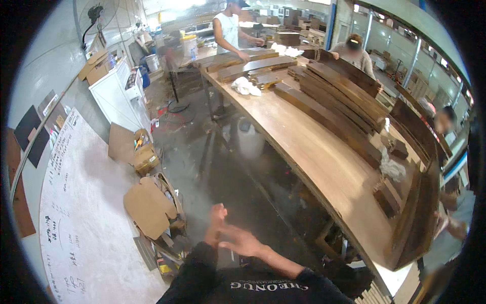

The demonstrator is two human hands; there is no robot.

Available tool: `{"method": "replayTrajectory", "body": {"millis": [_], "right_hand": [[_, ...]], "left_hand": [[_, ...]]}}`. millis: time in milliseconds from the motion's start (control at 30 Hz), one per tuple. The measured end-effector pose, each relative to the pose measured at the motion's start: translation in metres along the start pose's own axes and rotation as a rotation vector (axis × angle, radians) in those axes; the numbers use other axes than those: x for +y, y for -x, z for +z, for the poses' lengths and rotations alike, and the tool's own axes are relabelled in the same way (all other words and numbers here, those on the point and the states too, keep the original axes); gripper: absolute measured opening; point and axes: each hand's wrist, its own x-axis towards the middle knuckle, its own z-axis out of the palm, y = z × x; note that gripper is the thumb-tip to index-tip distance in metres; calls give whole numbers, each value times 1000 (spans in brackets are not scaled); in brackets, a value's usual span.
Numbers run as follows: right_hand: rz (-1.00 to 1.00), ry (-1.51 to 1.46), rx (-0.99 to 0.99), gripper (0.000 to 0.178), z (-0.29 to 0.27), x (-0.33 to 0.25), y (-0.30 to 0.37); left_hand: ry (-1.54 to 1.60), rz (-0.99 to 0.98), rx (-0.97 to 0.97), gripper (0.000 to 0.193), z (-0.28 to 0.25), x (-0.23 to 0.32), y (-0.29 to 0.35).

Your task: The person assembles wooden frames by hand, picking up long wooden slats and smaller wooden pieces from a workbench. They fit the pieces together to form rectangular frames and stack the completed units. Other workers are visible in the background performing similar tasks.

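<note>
My left hand (217, 219) is raised in front of my body, its partly blurred fingers pointing up and holding nothing that I can see. Crossing close to it is my right hand (243, 241), with the fingers stretched out toward the left one; whether they touch I cannot tell. Both hands are over the floor, apart from the long wooden worktable (309, 147) on the right. Dark brown boards (331, 119) lie in rows along that table. A smaller dark wood block (387, 197) and crumpled clear plastic (392, 167) are at its near part.
At the far side a person in a sleeveless top (229, 33) reaches over boards. Another person (354, 53) holds a wide dark panel (349, 71); more people are at the right edge. Left of me stand open cardboard boxes (152, 207) and a white board with handwriting (91, 202).
</note>
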Motion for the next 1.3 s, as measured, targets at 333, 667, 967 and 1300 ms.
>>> {"method": "replayTrajectory", "body": {"millis": [333, 667, 967, 1300], "right_hand": [[-184, 128, -143, 63, -21, 111, -163], [-338, -198, -102, 35, -154, 233, -376], [-252, -6, -154, 35, -243, 303, -477], [544, -100, 895, 16, -380, 396, -566]], "left_hand": [[55, -165, 56, 34, 38, 83, -185], [479, -87, -611, 23, 61, 161, -455], [464, -152, -70, 32, 178, 255, -525], [87, 151, -165, 24, 257, 380, -735]]}}
